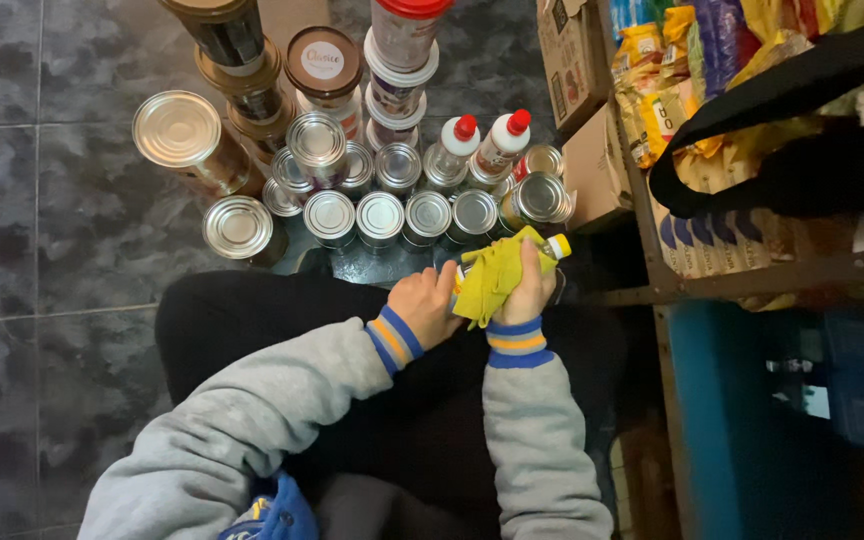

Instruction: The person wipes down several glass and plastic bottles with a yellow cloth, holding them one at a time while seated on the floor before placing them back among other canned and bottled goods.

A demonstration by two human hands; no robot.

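Tins are stood in rows on the dark tiled floor (12,250) at the left and centre of the view: a large silver-topped can (177,128) at the far left, a smaller can (238,227) nearer the knees, and a front row of small cans (380,217) set touching one another. Behind them, brown-lidded jars (324,62) and white stacked tubs (399,85) are piled, with two red-capped squeeze bottles (452,150) just beside them. Nearer the body, the left hand (424,305) is seen in a grey sleeve with a striped cuff; its fingers are curled together around the lower end of a yellow squeeze bottle (552,247), which is held above the lap, just in front of the can row. The right hand (529,290) is pressed over a yellow cloth (492,275), the fingers closed on it so that the cloth is wrapped against the bottle's body; only the white cap end is left bare. The step in hand is judged to be the wiping of this bottle. For the next stroke, the bottle would need to be turned in the left hand so that an unwiped side is met by the cloth. Further right, cardboard boxes (592,165) and a shelf (752,280) of bright snack packets (652,70) are seen, with a black bag strap (752,100) hung across them.
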